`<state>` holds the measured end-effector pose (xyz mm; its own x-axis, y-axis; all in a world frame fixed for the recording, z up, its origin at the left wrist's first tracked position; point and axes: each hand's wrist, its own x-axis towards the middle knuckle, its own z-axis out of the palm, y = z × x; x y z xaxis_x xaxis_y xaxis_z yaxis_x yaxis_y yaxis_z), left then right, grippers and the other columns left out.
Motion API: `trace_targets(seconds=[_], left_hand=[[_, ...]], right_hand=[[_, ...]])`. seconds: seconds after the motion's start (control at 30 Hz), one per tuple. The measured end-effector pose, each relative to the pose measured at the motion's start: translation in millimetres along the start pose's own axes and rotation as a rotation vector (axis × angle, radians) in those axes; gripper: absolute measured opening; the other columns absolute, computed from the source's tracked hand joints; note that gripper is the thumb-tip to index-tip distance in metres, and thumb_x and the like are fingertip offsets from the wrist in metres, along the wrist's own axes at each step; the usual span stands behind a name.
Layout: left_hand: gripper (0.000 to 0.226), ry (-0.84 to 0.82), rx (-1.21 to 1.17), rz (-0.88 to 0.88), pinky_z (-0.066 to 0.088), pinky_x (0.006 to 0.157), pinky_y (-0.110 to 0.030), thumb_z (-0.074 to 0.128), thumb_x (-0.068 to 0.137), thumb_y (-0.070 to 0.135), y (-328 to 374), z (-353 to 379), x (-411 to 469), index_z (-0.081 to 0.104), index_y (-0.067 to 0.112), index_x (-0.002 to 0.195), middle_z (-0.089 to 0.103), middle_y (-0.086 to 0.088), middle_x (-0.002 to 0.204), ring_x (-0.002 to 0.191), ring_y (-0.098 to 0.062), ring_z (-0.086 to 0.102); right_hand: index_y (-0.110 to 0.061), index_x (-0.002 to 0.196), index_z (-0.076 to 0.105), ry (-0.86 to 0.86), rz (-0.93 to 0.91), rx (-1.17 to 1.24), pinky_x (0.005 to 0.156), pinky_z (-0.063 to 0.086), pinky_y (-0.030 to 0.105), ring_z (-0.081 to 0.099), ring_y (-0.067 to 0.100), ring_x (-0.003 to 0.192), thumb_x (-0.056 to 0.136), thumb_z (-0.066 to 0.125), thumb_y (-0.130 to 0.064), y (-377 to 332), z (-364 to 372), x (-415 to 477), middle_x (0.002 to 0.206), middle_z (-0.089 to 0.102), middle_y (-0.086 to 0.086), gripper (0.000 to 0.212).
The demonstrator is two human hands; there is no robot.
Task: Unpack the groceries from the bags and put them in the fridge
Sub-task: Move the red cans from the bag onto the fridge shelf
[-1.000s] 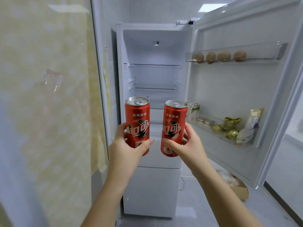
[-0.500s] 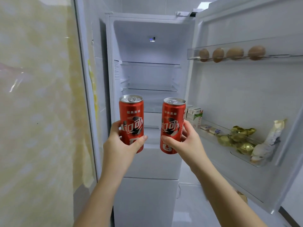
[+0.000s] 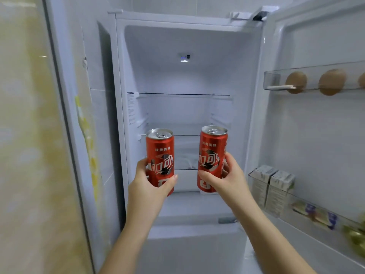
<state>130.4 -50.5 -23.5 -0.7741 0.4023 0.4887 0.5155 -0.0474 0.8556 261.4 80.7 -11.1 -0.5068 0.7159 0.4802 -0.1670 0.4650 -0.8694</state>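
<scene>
Two tall red soda cans stand upright in my hands in front of the open white fridge (image 3: 189, 76). My left hand (image 3: 147, 186) grips the left can (image 3: 160, 153) around its lower half. My right hand (image 3: 230, 180) grips the right can (image 3: 212, 149) the same way. Both cans are level with the lower glass shelf (image 3: 185, 135), just outside the fridge opening. The fridge's inner shelves hold nothing that I can see.
The open door (image 3: 316, 135) at right carries eggs (image 3: 296, 82) in its top rack, and two milk cartons (image 3: 272, 184), small packets and gold-wrapped items in the lower rack. A yellowish wall panel (image 3: 29, 155) stands close on the left. A closed lower drawer front (image 3: 193, 244) sits below.
I have come closer to the fridge, and both hands have carried the cans forward and up towards the lower shelf. Both grips are unchanged.
</scene>
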Motion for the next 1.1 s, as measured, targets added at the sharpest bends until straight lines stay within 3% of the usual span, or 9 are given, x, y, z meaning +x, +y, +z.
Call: trace_targets(seconds=[0.2, 0.3, 0.47, 0.63, 0.77, 0.87, 0.97, 1.1], left_hand=[[0.060, -0.042, 0.025, 0.006, 0.034, 0.059, -0.001, 0.080, 0.076, 0.031, -18.3, 23.2, 77.7, 0.040, 0.036, 0.120, 0.046, 0.032, 0.088, 0.074, 0.015, 0.048], [0.065, -0.033, 0.034, -0.009, 0.039, 0.071, -0.009, 0.078, 0.078, 0.032, -23.2, 38.6, 120.8, 0.040, 0.028, 0.131, 0.050, 0.022, 0.098, 0.081, 0.003, 0.051], [0.064, 0.024, 0.055, -0.017, 0.048, 0.086, -0.029, 0.079, 0.075, 0.030, -32.6, 68.4, 196.1, 0.045, 0.024, 0.129, 0.060, 0.008, 0.111, 0.096, -0.012, 0.058], [0.053, 0.053, 0.078, -0.052, 0.052, 0.085, -0.033, 0.079, 0.073, 0.028, -45.4, 95.9, 259.7, 0.048, 0.024, 0.115, 0.064, 0.005, 0.105, 0.088, -0.013, 0.060], [0.055, 0.078, 0.152, -0.068, 0.045, 0.077, -0.027, 0.078, 0.075, 0.028, -56.2, 104.7, 295.6, 0.048, 0.018, 0.121, 0.058, 0.006, 0.102, 0.087, -0.012, 0.054], [0.058, 0.074, 0.186, -0.098, 0.045, 0.077, -0.029, 0.077, 0.077, 0.030, -65.6, 109.6, 314.0, 0.046, 0.018, 0.125, 0.059, 0.003, 0.111, 0.092, -0.015, 0.055], [0.057, 0.079, 0.219, -0.108, 0.049, 0.091, -0.041, 0.077, 0.074, 0.034, -75.0, 116.7, 326.9, 0.046, 0.021, 0.121, 0.062, 0.001, 0.117, 0.103, -0.021, 0.060], [0.062, 0.057, 0.236, -0.086, 0.050, 0.086, -0.036, 0.077, 0.076, 0.034, -80.7, 123.6, 338.3, 0.044, 0.018, 0.126, 0.060, -0.002, 0.121, 0.108, -0.022, 0.060]], right_hand=[[-0.030, 0.128, 0.050, 0.025, 0.002, -0.001, 0.084, 0.054, 0.024, 0.064, 0.004, 0.101, 0.075, 0.081, -0.019, 23.7, 38.6, 73.0, 0.114, 0.065, -0.013, 0.063], [-0.029, 0.132, 0.048, 0.040, 0.005, 0.009, 0.088, 0.054, 0.032, 0.063, 0.006, 0.102, 0.076, 0.080, -0.022, 35.1, 55.7, 115.6, 0.116, 0.064, -0.012, 0.065], [-0.027, 0.130, 0.044, 0.040, -0.023, 0.007, 0.075, 0.043, 0.016, 0.055, 0.002, 0.091, 0.080, 0.078, -0.021, 50.7, 78.0, 185.9, 0.106, 0.055, -0.016, 0.061], [-0.027, 0.130, 0.046, 0.030, -0.043, -0.012, 0.081, 0.047, 0.024, 0.058, 0.007, 0.099, 0.078, 0.079, -0.023, 73.3, 99.8, 250.7, 0.107, 0.056, -0.015, 0.061], [-0.023, 0.132, 0.046, 0.000, -0.031, -0.040, 0.087, 0.048, 0.029, 0.056, 0.008, 0.100, 0.079, 0.079, -0.025, 86.0, 113.0, 290.6, 0.111, 0.057, -0.011, 0.063], [-0.023, 0.130, 0.046, 0.003, -0.016, -0.061, 0.084, 0.046, 0.027, 0.055, 0.008, 0.099, 0.078, 0.079, -0.025, 95.3, 118.7, 310.5, 0.103, 0.054, -0.014, 0.061], [-0.025, 0.128, 0.047, 0.004, 0.007, -0.075, 0.082, 0.047, 0.027, 0.056, 0.008, 0.096, 0.078, 0.079, -0.027, 102.9, 122.6, 325.7, 0.100, 0.055, -0.015, 0.060], [-0.028, 0.125, 0.046, -0.010, 0.021, -0.070, 0.082, 0.047, 0.028, 0.056, 0.009, 0.098, 0.078, 0.080, -0.026, 108.9, 128.1, 339.9, 0.103, 0.056, -0.013, 0.058]])
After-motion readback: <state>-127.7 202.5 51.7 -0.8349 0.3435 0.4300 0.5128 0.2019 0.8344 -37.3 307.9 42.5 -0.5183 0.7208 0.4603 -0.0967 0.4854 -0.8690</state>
